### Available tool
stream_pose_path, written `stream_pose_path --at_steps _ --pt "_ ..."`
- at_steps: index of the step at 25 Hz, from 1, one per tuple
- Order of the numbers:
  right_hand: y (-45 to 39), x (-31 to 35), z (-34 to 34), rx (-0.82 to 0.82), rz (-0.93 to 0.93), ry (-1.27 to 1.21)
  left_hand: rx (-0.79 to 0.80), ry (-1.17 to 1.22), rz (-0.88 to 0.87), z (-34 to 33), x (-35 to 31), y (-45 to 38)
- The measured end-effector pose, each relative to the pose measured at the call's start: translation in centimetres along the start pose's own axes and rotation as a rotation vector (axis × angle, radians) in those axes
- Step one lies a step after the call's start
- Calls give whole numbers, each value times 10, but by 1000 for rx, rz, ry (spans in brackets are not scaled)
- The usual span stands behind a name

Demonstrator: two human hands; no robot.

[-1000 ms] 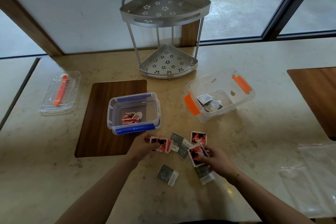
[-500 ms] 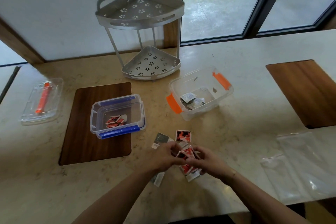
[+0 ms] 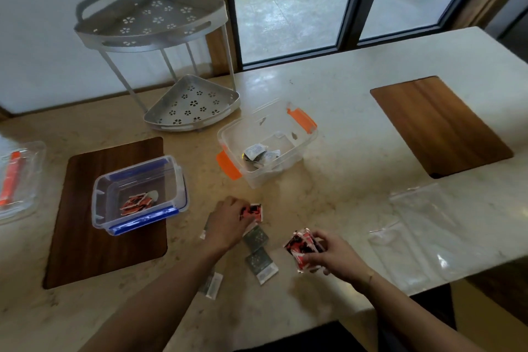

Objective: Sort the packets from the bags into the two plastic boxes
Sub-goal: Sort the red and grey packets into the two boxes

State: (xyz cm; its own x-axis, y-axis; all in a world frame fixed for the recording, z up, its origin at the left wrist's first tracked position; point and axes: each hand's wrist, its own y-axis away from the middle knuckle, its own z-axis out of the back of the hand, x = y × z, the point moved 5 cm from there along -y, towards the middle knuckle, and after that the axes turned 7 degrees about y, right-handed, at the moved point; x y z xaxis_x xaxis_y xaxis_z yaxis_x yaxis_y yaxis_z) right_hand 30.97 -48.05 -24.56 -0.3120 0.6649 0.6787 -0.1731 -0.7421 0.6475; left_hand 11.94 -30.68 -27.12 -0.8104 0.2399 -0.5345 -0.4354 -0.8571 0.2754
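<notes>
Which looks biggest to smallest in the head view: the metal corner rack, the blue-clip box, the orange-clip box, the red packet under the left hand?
1. Metal corner rack
2-3. Orange-clip box and blue-clip box: look alike, not ranked
4. Red packet, touched by the left hand

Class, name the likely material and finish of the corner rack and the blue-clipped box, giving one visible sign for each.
Corner rack: probably metal, matte silver-grey; punched flower holes and thin rod legs suggest it.
Blue-clipped box: clear glossy plastic; the red packets show through its walls.

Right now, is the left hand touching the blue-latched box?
Apart. In the head view, bare counter shows between the left hand, which reaches a red packet, and the blue-latched box.
</notes>
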Motion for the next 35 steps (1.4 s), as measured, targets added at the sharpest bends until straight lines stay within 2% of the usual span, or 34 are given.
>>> stream_pose_path --at_steps 2,4,8,11,15,17,20,22,25,30,35 --pt "7 -17 11 -32 -18 -37 43 -154 -27 -5 -4 -12" --pt "12 -29 21 -64 -19 -71 105 -211 -34 -12 -8 -17" --pt "19 -42 36 -98 -3 -110 86 -122 31 -15 -8 -17" --pt "17 -46 39 -88 9 -124 72 -144 27 -12 -14 -18" --pt "9 -43 36 -55 33 -152 9 108 82 -3 -22 -4" --pt "2 -37 31 -38 47 -176 -19 343 164 -2 -23 11" --pt "-9 -21 19 12 75 -208 77 775 336 -8 -28 42" --pt "-14 -8 7 61 99 -219 162 888 370 -18 -23 62" --pt "-20 10 -14 134 143 -207 223 965 374 -27 -17 81" --pt "-26 42 -52 256 181 -193 95 928 389 -9 7 97" --pt "-28 77 -98 259 180 -155 16 919 368 21 41 109"
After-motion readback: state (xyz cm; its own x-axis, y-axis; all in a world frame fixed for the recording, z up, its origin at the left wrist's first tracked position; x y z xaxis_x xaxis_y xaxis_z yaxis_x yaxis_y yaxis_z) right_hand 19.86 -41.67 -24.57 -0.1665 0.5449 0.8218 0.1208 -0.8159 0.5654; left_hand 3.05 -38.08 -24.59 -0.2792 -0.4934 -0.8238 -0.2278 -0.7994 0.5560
